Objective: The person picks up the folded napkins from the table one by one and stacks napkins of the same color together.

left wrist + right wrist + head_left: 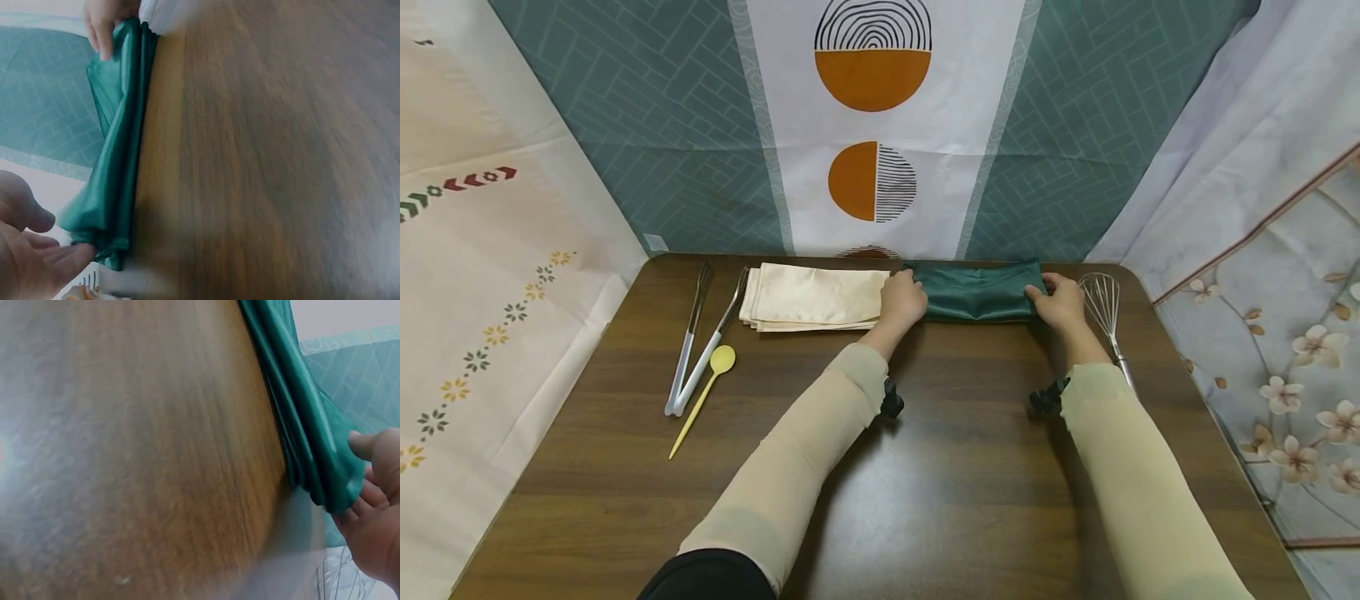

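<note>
A folded green satin cloth [977, 292] lies along the table's back edge, its layers stacked. My left hand [903, 298] holds its left end. In the left wrist view, the left thumb [39, 217] is at the cloth's upper edge and the fingertips [78, 257] meet the end of the layers. My right hand [1062, 302] grips the opposite end. From the right wrist view, the right thumb [364, 445] lies against the upper side while the other fingers reach behind the cloth. Beside the left hand is a folded cream cloth [820, 297].
A wire whisk [1103, 304] lies just right of my right hand. On the left are two long utensils with pale handles, one nearer the edge [681, 371] and one slanted [703, 367], plus a yellow spoon [721, 360]. A patterned curtain [662, 108] hangs behind the wooden table [970, 467].
</note>
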`<state>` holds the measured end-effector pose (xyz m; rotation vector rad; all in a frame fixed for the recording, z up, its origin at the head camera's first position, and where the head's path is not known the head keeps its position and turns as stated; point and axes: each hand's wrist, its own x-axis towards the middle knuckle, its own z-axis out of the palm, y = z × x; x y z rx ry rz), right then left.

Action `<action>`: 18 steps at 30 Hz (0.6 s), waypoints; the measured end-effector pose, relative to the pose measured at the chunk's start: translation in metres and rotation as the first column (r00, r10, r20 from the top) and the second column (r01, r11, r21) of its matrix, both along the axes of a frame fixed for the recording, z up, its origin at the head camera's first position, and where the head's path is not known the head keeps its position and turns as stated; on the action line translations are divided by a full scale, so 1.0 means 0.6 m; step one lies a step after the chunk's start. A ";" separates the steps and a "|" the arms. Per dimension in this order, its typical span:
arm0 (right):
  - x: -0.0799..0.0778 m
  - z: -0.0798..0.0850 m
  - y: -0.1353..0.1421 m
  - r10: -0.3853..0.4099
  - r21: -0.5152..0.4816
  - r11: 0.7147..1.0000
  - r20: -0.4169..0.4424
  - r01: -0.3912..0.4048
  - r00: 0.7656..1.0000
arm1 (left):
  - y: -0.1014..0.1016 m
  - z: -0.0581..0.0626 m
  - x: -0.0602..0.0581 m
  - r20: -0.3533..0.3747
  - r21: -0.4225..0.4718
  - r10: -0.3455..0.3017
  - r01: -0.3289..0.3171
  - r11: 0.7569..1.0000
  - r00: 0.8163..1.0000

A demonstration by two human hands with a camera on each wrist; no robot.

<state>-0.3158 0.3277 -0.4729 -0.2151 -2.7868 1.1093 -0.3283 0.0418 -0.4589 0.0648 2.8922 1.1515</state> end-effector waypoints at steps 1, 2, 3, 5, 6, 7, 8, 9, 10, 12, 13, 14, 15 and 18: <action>0.001 0.000 -0.001 -0.010 0.007 1.000 -0.014 0.010 1.000 | -0.003 0.001 0.001 -0.012 -0.010 -0.001 0.001 1.000 1.000; 0.002 0.000 -0.001 -0.016 0.012 1.000 -0.033 0.016 0.999 | -0.006 0.002 0.001 -0.028 -0.021 -0.004 0.004 1.000 1.000; 0.003 0.000 -0.002 -0.018 0.015 1.000 -0.049 0.019 0.999 | -0.010 0.003 0.002 -0.041 -0.027 -0.012 0.011 1.000 0.999; 0.006 0.002 -0.004 -0.008 0.024 1.000 -0.086 0.011 0.996 | -0.020 0.007 0.005 -0.073 -0.039 -0.048 0.045 0.998 0.996; 0.008 0.002 -0.005 0.002 0.029 1.000 -0.100 0.001 0.995 | -0.025 0.010 0.007 -0.087 -0.038 -0.067 0.064 0.997 0.994; 0.011 0.004 -0.006 0.013 0.032 0.999 -0.109 -0.009 0.994 | -0.030 0.011 0.009 -0.097 -0.030 -0.085 0.083 0.996 0.992; 0.013 0.005 -0.007 0.025 0.031 0.999 -0.120 -0.021 0.992 | -0.035 0.013 0.012 -0.104 -0.021 -0.104 0.102 0.995 0.989; 0.017 0.005 -0.008 0.038 0.031 0.999 -0.123 -0.035 0.992 | -0.040 0.014 0.015 -0.111 -0.016 -0.121 0.120 0.993 0.986; 0.022 0.005 -0.009 0.052 0.033 0.998 -0.129 -0.048 0.990 | -0.045 0.015 0.019 -0.120 -0.022 -0.137 0.135 0.991 0.983; 0.032 0.002 -0.011 0.074 0.048 0.997 -0.142 -0.068 0.987 | -0.053 0.014 0.027 -0.136 -0.024 -0.162 0.161 0.987 0.977; 0.037 0.001 -0.012 0.077 0.061 0.996 -0.151 -0.068 0.986 | -0.057 0.013 0.031 -0.144 -0.034 -0.177 0.174 0.984 0.974; 0.042 -0.001 -0.013 0.078 0.074 0.995 -0.164 -0.066 0.983 | -0.062 0.013 0.036 -0.155 -0.050 -0.193 0.188 0.981 0.969; 0.048 -0.002 -0.014 0.076 0.089 0.994 -0.173 -0.061 0.982 | -0.066 0.012 0.042 -0.171 -0.069 -0.209 0.200 0.977 0.963; 0.063 -0.002 -0.018 0.067 0.123 0.991 -0.209 -0.042 0.976 | -0.084 0.009 0.061 -0.208 -0.119 -0.263 0.242 0.963 0.942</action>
